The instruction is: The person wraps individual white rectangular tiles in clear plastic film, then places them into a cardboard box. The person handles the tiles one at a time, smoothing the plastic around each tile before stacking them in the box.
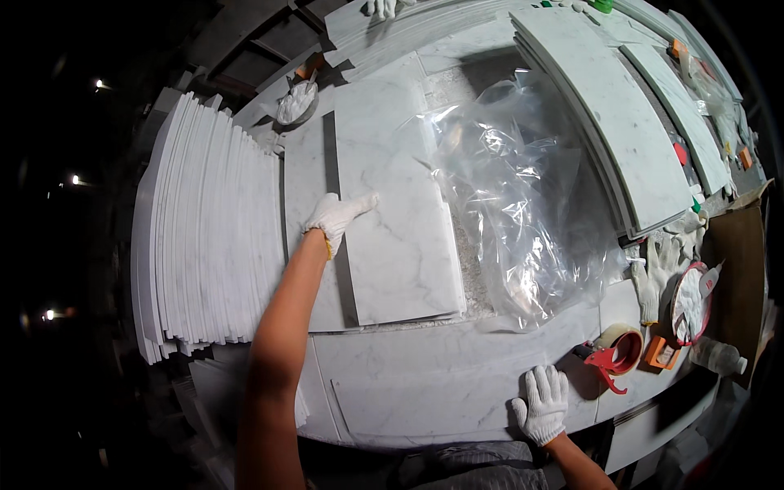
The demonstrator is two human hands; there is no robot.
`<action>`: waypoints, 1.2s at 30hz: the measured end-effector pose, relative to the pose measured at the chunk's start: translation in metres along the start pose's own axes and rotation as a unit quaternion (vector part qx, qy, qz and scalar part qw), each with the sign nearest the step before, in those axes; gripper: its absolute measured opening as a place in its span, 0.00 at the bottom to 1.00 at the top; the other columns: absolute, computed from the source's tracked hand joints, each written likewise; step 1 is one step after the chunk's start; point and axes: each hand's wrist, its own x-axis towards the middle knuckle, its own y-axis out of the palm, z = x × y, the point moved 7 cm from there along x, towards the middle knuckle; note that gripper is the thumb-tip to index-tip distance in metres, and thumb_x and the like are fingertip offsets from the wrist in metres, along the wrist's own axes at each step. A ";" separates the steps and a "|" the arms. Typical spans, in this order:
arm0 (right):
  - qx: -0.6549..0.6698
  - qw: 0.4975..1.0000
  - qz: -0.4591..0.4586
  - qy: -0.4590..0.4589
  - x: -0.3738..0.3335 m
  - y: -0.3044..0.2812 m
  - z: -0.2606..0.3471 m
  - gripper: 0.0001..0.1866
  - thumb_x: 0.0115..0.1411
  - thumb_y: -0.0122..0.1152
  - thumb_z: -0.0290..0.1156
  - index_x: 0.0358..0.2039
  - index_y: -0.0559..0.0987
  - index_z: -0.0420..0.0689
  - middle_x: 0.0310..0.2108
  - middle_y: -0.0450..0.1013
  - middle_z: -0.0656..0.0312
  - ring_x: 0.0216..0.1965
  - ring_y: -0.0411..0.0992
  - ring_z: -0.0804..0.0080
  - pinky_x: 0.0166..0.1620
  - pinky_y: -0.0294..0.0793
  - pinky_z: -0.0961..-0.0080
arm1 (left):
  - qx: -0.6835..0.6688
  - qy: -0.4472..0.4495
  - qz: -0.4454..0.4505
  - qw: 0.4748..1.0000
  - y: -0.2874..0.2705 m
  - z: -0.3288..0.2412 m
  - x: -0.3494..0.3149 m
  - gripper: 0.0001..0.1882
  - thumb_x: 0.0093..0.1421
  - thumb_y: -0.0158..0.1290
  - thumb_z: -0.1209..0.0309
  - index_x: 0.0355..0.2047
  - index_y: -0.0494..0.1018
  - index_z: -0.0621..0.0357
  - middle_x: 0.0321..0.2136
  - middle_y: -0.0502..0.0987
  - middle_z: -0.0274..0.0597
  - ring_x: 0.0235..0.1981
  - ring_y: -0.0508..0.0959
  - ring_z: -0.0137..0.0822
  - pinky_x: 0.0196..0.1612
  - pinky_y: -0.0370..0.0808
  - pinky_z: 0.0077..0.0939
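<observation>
My left hand (331, 219), in a white knit glove, is at the left edge of a pale grey-veined marble slab (392, 245). Its thumb stretches across the top face, while the other fingers bend at the edge, partly hidden. This slab lies on at least one more of its kind. My right hand (543, 403), gloved the same way, rests flat with fingers spread on the marble surface (425, 376) nearest me. A crumpled clear plastic bag (523, 220) spreads just right of the slab.
Many slabs stand on edge in a row (212, 220) at left. Another slab stack (604, 114) lies back right. A red tape dispenser (612, 359), an orange box (661, 353), loose gloves (653, 278) and a plastic bottle (719, 357) sit at right. Another person's gloved hand (384, 8) shows far off.
</observation>
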 end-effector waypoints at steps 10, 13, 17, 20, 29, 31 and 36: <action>0.028 1.000 0.010 0.010 0.001 0.000 -0.002 0.28 0.56 0.59 0.48 0.48 0.75 0.38 0.50 0.69 0.50 0.53 0.65 0.44 0.55 0.62 0.48 | -0.177 0.023 0.122 0.976 0.018 -0.042 -0.036 0.19 0.59 0.61 0.68 0.46 0.76 0.71 0.39 0.81 0.46 0.37 0.80 0.33 0.42 0.77 0.26; 0.007 1.000 0.002 0.006 -0.005 0.001 0.002 0.28 0.55 0.59 0.47 0.49 0.75 0.38 0.51 0.69 0.50 0.54 0.65 0.44 0.55 0.63 0.49 | -0.173 0.046 0.091 0.980 0.011 -0.061 -0.055 0.18 0.59 0.60 0.71 0.47 0.75 0.70 0.39 0.81 0.46 0.37 0.80 0.33 0.42 0.77 0.27; 0.003 1.000 -0.008 0.008 -0.011 0.003 -0.001 0.29 0.55 0.59 0.47 0.51 0.74 0.39 0.54 0.68 0.50 0.56 0.64 0.44 0.57 0.61 0.48 | -0.170 0.092 0.073 0.978 -0.011 -0.073 -0.117 0.18 0.58 0.59 0.74 0.48 0.75 0.70 0.39 0.80 0.44 0.39 0.79 0.32 0.44 0.77 0.26; 0.007 1.000 -0.006 0.009 -0.015 0.008 -0.003 0.30 0.55 0.60 0.45 0.54 0.73 0.40 0.57 0.67 0.50 0.59 0.63 0.44 0.61 0.59 0.47 | -0.112 0.117 0.029 0.986 -0.036 -0.058 -0.172 0.17 0.58 0.59 0.75 0.47 0.75 0.69 0.38 0.80 0.42 0.40 0.78 0.30 0.46 0.75 0.25; 0.025 0.999 -0.020 0.021 -0.028 0.012 -0.004 0.30 0.59 0.59 0.39 0.60 0.71 0.39 0.62 0.64 0.47 0.64 0.59 0.42 0.66 0.54 0.46 | 0.209 0.157 0.043 0.964 -0.073 0.005 -0.367 0.19 0.53 0.64 0.68 0.42 0.76 0.65 0.31 0.79 0.41 0.32 0.78 0.36 0.37 0.75 0.33; 0.020 0.999 -0.030 0.015 -0.030 0.010 -0.004 0.30 0.59 0.59 0.38 0.60 0.71 0.40 0.62 0.65 0.48 0.64 0.60 0.43 0.66 0.55 0.46 | 0.424 0.326 0.068 0.842 -0.068 0.033 -0.398 0.20 0.52 0.65 0.65 0.42 0.76 0.62 0.29 0.78 0.43 0.29 0.78 0.42 0.34 0.75 0.36; -0.008 1.000 0.003 -0.018 -0.036 0.018 -0.016 0.27 0.60 0.57 0.38 0.59 0.72 0.42 0.60 0.67 0.52 0.63 0.63 0.48 0.64 0.58 0.50 | 0.458 0.356 0.127 0.804 -0.017 0.058 -0.449 0.20 0.49 0.66 0.65 0.43 0.78 0.53 0.25 0.75 0.37 0.27 0.77 0.40 0.29 0.73 0.34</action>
